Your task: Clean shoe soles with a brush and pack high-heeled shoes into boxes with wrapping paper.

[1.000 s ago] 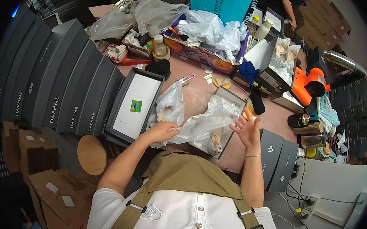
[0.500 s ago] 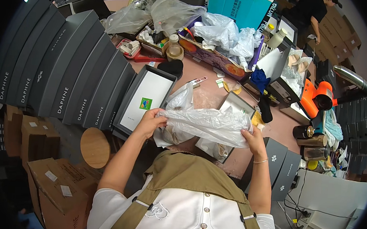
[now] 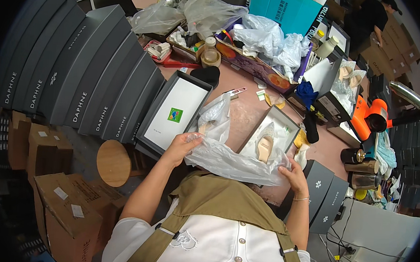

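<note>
Between my hands stretches a crumpled, translucent white plastic sheet or bag (image 3: 232,162), held low in front of my apron. My left hand (image 3: 183,147) pinches its left end, and my right hand (image 3: 295,178) grips the right end between thumb and fingers. Just beyond it, a grey shoebox (image 3: 278,117) with a white inside sits tilted on the table. A sparkly, light-coloured shoe (image 3: 265,147) lies in it, its insole facing up. Nearer my left hand is a second shoe, partly covered by white wrapping (image 3: 216,118). The box's lower end is hidden behind the plastic.
An open shoebox lid (image 3: 166,98) lies to the left, beside tall stacked grey shoeboxes (image 3: 97,74). A purple carton (image 3: 253,66) of white plastic bags stands at the back. To the right are an orange heat gun (image 3: 369,115) and more shoeboxes (image 3: 317,189). A co-worker (image 3: 368,20) stands far right.
The plastic has come down toward me and sags lower, uncovering the shoe in the box. Both hands still hold its ends and have moved slightly lower. The view has shifted a little.
</note>
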### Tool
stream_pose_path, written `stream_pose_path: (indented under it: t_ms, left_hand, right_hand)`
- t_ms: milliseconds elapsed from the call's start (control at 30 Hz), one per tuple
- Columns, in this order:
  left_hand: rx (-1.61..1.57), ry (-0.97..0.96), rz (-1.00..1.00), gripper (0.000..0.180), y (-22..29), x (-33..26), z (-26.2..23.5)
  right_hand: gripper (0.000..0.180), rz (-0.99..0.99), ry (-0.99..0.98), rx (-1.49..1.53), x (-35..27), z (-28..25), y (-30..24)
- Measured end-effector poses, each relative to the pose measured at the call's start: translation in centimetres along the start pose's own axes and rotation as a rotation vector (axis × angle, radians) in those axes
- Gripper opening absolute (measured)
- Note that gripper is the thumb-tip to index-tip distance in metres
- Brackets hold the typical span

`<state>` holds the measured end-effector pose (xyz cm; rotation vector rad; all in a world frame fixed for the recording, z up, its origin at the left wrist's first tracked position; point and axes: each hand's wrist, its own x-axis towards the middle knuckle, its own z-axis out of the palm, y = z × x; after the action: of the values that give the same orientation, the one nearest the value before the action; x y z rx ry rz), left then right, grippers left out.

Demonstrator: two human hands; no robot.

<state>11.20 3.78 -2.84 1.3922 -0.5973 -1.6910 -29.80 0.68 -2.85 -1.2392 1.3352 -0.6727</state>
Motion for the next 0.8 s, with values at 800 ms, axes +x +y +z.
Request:
stream_pose_path:
  t_ms: [800]
  left_hand:
    - [-0.378,0.0,0.316,0.022,-0.6,-1.7,-1.6]
  right_hand:
    - [0.011,-0.073,0.055,0.536,2.8,-2.6,4.4]
